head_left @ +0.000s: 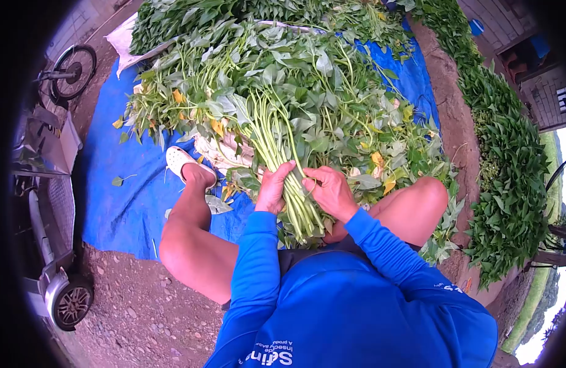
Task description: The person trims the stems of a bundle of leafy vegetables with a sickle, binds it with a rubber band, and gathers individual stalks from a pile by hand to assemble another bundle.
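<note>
A bundle of long green leafy stems (272, 132) lies across my lap area, its cut ends toward me and its leaves pointing away. My left hand (274, 187) is wrapped round the bundle from the left side. On the right, my right hand (329, 191) is closed, its thumb and fingers pinching a thin stem at the bundle's edge. Beyond both hands a big heap of loose leafy greens (319, 92) spreads out, with some yellow leaves (217, 127) among it.
Under the heap is a blue tarp (120, 190) on gravelly ground (142, 300). A wheeled vehicle (62, 276) stands at the left. A long row of leafy bunches (504, 165) runs down the right. My left foot wears a white clog (180, 161).
</note>
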Demonstrator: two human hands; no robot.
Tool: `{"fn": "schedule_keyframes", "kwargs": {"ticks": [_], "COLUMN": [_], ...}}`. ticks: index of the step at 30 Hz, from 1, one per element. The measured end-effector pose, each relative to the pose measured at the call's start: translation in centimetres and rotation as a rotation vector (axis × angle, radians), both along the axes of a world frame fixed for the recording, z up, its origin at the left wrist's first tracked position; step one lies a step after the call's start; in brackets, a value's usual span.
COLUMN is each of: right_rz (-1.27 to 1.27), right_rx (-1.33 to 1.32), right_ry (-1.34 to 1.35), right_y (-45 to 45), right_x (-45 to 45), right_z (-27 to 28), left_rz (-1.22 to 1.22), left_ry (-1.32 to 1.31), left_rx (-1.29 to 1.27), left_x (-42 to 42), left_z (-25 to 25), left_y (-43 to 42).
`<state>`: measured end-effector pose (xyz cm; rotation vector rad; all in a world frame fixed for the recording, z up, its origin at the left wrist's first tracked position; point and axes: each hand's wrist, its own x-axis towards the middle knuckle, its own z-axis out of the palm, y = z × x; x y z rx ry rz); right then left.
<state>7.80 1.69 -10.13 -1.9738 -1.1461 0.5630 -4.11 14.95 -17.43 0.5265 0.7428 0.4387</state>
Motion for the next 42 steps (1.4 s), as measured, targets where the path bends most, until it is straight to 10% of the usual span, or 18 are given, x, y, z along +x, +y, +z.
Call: {"fn": "schedule_keyframes", "kwargs": {"ticks": [4,9,16,20,24,25,27,30,35,42], "right_rz": [0.001,0.086,0.169,0.325,-0.208,-0.211,-0.352,-0.307,0.187,-0.032], "right_rx": [-0.033,-0.062,0.296,0.385,0.024,-0.085,-0.093,-0.201,-0.527,-0.369], "right_ry": [0.101,0.084,-0.520,-0.253,-0.056,-0.666,-0.949,0.562,0.974,1.425], "right_y": [-0.2,0.0,-1.4,-4.6,-8.3,-9.9,-10.5,-6.1,-3.8,-4.4], "right_x": [-0.3,-0.6,-2.2,-2.6,7.3,11.0,14.4,11.9,7.3,0.8], "right_z": [-1.5,-2.5,0.1,3.7,5.6,3.7,3.2,8.5,6.1,1.1], "left_rz": [-0.069,0.171,0.109,0.167,0.137,0.130,0.126,0.104,0.141,0.348], "left_ry": [-0.047,0.075,0.225,0.125,0.145,0.141,0.096,0.112,0.118,0.123], "left_rx": [-0.191,0.148,0.114,0.153,0.250,0.288,0.333,0.432,0.540,0.587], "left_x": [-0.5,1.4,1.0,1.3,0.0,0.0,0.3,0.3,0.5,0.5], "left_z": [-0.8,-1.6,1.0,1.9,4.3,4.5,5.5,6.3,7.6,7.2], "left_y": [0.0,-2.0,-1.0,0.2,1.0,1.2,0.9,0.8,0.5,1.1]}}
